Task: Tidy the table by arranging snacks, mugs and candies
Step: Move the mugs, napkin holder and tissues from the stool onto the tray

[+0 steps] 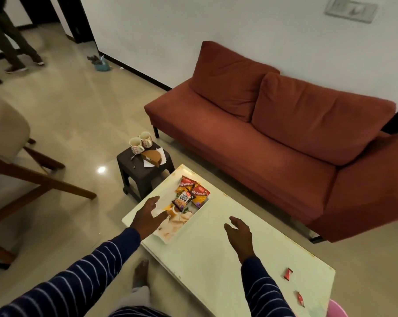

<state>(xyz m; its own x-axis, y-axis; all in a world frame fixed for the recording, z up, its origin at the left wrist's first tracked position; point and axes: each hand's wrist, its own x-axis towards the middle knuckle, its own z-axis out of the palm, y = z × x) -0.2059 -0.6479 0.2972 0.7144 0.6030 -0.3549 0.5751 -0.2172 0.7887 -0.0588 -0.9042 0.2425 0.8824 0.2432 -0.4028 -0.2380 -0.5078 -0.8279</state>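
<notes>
A printed tray (170, 229) lies on the far left part of the white low table (207, 252). Three snack packets (192, 194) lie in the tray's far end. My left hand (147, 217) hovers open over the tray's near left side, holding nothing. My right hand (240, 233) hangs open above the table's middle, also holding nothing. Two red candies (287, 273) (300, 298) lie near the table's right end. Two patterned mugs (140, 141) stand on a small dark stool (143, 172) beyond the table.
A brown box on white papers (153, 157) shares the stool with the mugs. A red sofa (273, 138) runs along the table's far side. A wooden chair (22, 165) stands at left. A person's legs (10, 46) are at far left. My bare foot (140, 273) rests on the floor.
</notes>
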